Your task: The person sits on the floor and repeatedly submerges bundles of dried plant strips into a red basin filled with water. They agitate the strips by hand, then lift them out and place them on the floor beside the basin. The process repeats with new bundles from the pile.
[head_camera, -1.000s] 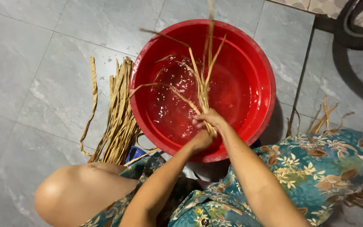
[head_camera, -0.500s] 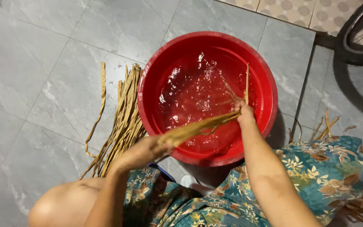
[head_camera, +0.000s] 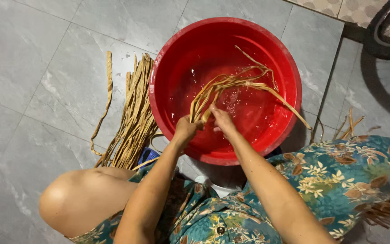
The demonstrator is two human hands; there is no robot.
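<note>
Step in hand, by the look of it: wetting a bunch of dried plant strips (head_camera: 231, 88) in the red plastic basin (head_camera: 172, 58), centre-top of frame. Shallow water in the bottom, rippled.

Left hand (head_camera: 187, 129) at lower middle of basin, fingers curled tight round the gathered end of the bunch. Right hand (head_camera: 222, 119) just beside it, touching the same strips; fingers close together on them, exact grip hard to tell from above. Bunch arcs up and right from the hands; one long strip trails over the basin's right rim.

Loose pile of dry strips (head_camera: 134, 117) on the grey tiled floor (head_camera: 32, 58), left of the basin, touching its wall; one stray strip curls further left. More fibres lower right, behind the floral-print clothing (head_camera: 339, 180). Wheel tyre (head_camera: 387, 31) in upper right corner.

Next move, as judged: needs both hands pressing the arc down under the water without flicking the trailing strip out.

Room: open floor to the left and top; right side cramped by tyre and knee; basin rim close under both wrists.
</note>
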